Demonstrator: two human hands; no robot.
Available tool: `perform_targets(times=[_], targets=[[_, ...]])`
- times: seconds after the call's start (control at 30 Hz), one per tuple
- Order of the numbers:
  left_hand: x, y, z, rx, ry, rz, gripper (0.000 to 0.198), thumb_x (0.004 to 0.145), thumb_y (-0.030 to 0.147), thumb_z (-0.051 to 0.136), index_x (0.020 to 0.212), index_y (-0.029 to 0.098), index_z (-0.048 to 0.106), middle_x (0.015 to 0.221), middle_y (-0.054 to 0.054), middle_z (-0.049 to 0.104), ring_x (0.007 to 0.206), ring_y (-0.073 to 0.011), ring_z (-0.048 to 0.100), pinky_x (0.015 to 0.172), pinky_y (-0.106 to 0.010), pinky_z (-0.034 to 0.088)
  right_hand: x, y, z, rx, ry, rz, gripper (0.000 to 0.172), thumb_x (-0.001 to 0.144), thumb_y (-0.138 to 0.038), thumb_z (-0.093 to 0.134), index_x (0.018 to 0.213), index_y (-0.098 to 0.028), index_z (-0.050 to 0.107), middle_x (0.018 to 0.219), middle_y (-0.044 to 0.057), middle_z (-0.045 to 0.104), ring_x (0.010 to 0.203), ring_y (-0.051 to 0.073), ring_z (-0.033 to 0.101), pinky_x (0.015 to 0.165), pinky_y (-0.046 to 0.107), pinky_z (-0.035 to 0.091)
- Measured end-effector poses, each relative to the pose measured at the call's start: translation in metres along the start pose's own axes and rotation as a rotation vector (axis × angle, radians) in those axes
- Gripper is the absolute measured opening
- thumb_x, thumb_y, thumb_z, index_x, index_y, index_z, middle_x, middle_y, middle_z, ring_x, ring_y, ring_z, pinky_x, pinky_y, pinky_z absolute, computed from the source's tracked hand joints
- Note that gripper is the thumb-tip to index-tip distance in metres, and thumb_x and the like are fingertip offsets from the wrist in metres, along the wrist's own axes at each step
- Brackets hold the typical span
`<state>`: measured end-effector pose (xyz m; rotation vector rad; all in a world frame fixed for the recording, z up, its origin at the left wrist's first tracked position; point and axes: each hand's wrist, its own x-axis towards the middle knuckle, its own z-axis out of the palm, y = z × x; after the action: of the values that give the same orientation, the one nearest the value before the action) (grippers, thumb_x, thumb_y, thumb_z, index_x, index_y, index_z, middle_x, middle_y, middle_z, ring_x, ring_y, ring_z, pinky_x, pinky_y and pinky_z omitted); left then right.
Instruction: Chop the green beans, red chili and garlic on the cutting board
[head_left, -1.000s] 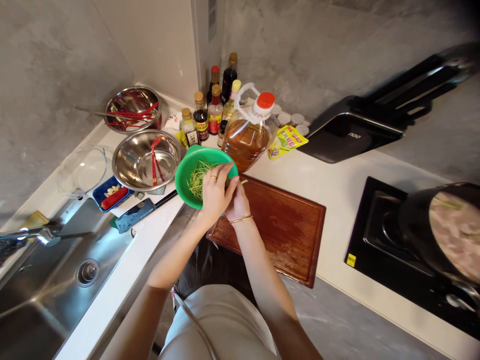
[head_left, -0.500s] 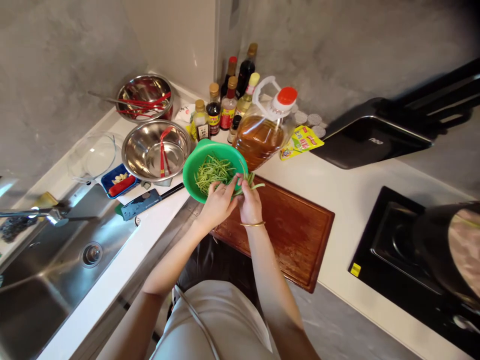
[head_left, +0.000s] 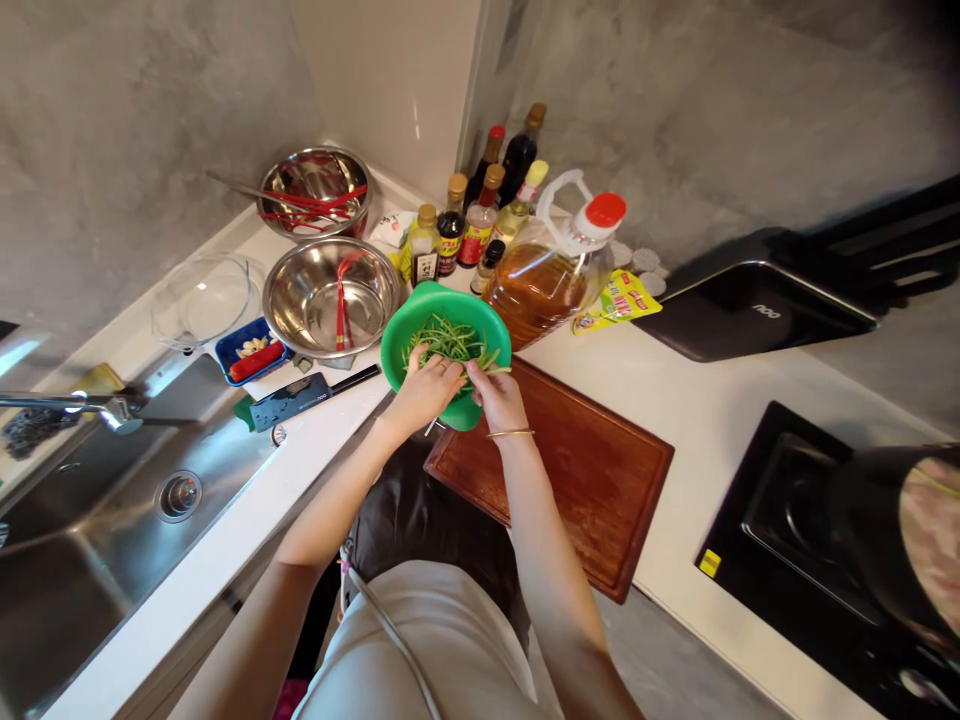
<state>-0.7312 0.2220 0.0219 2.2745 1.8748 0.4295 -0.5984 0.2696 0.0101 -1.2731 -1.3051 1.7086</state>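
A green plastic basin (head_left: 394, 345) holds a heap of thin green vegetable stems (head_left: 450, 335). My left hand (head_left: 426, 392) is over the near side of the basin, its fingers curled on the stems. My right hand (head_left: 498, 402), with a thin bangle at the wrist, pinches a few stems at the basin's right rim. Both hands are close together. The fingertips are partly hidden among the stems. A wooden cutting board (head_left: 585, 470) lies to the right, just beyond the basin.
Left of the basin stand two steel bowls (head_left: 289, 315), a blue tray (head_left: 225, 352) with a red item, and a cleaver (head_left: 291, 402) near the sink (head_left: 120, 520). Bottles (head_left: 450, 240) and a large oil jug (head_left: 536, 280) stand behind. A knife block (head_left: 720, 320) and black cooktop (head_left: 720, 510) are right.
My hands have moved down and slightly apart, the left one further onto the stems in the basin. The stems in my right hand have lowered to the rim. The whole view has shifted a little.
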Motion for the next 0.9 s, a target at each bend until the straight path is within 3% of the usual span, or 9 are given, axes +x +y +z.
perform_targets(times=[0.1,0.23,0.33,0.4,0.53,0.67,0.77,0.9], targets=[[-0.004,0.002,-0.001,-0.048,-0.009,-0.010,0.027,0.096,0.032,0.030,0.097,0.016,0.053,0.089,-0.006,0.062,0.096,-0.0202,0.053,0.107,-0.048,0.019,-0.002,-0.001,-0.003,0.093,-0.045,0.012,0.040,0.067,-0.056,0.068,0.067,-0.017,0.058,0.047,-0.007,0.043,0.041,0.006,0.039,0.040,0.021,0.030],[-0.007,0.005,-0.006,-0.159,0.001,-0.031,0.026,0.096,0.030,0.030,0.097,0.017,0.052,0.088,-0.005,0.061,0.097,-0.0202,0.053,0.108,-0.048,0.015,-0.003,-0.009,-0.003,0.046,-0.092,-0.010,0.035,0.067,-0.050,0.072,0.069,-0.017,0.062,0.048,-0.006,0.049,0.042,0.006,0.042,0.042,0.021,0.036],[-0.014,0.003,-0.012,-0.260,0.034,-0.081,0.027,0.096,0.031,0.028,0.093,0.018,0.052,0.086,-0.004,0.060,0.093,-0.0188,0.053,0.103,-0.044,0.024,-0.003,-0.020,0.006,-0.009,-0.109,-0.038,0.035,0.067,-0.049,0.072,0.079,-0.016,0.066,0.049,-0.006,0.052,0.043,0.007,0.045,0.044,0.021,0.040],[-0.026,-0.004,-0.019,-0.299,0.083,-0.190,0.030,0.097,0.032,0.025,0.089,0.018,0.051,0.083,-0.004,0.059,0.088,-0.0186,0.053,0.096,-0.041,0.030,-0.005,-0.026,0.019,-0.039,-0.159,-0.058,0.037,0.070,-0.049,0.069,0.086,-0.017,0.065,0.058,-0.003,0.059,0.048,0.009,0.052,0.048,0.022,0.045],[-0.077,-0.032,-0.041,-0.295,0.258,-0.537,0.033,0.097,0.034,0.021,0.089,0.020,0.049,0.086,-0.006,0.059,0.088,-0.0209,0.051,0.089,-0.042,0.032,-0.012,-0.018,0.069,-0.259,-0.312,-0.200,0.032,0.084,-0.043,0.054,0.105,-0.020,0.061,0.093,0.005,0.068,0.078,0.016,0.064,0.068,0.028,0.052],[-0.141,-0.067,-0.058,-0.234,0.410,-0.817,0.030,0.097,0.038,0.023,0.088,0.024,0.048,0.082,-0.006,0.059,0.088,-0.0226,0.050,0.084,-0.043,0.036,-0.008,0.026,0.147,-0.881,-0.526,-0.418,0.029,0.088,-0.017,0.044,0.113,-0.018,0.059,0.112,0.010,0.064,0.106,0.020,0.055,0.093,0.034,0.042],[-0.180,-0.088,-0.061,-0.164,0.488,-0.897,0.021,0.096,0.035,0.031,0.090,0.027,0.048,0.074,-0.003,0.059,0.080,-0.0215,0.051,0.077,-0.043,0.041,0.007,0.065,0.203,-1.334,-0.565,-0.422,0.035,0.090,-0.009,0.034,0.116,-0.013,0.057,0.119,0.017,0.059,0.117,0.025,0.044,0.099,0.042,0.031],[-0.211,-0.103,-0.059,-0.059,0.561,-0.900,0.012,0.093,0.031,0.037,0.096,0.028,0.049,0.067,0.000,0.058,0.074,-0.0209,0.053,0.072,-0.043,0.044,0.035,0.095,0.246,-1.579,-0.581,-0.405,0.038,0.092,-0.010,0.026,0.114,-0.007,0.057,0.117,0.020,0.058,0.111,0.028,0.044,0.095,0.046,0.027]])
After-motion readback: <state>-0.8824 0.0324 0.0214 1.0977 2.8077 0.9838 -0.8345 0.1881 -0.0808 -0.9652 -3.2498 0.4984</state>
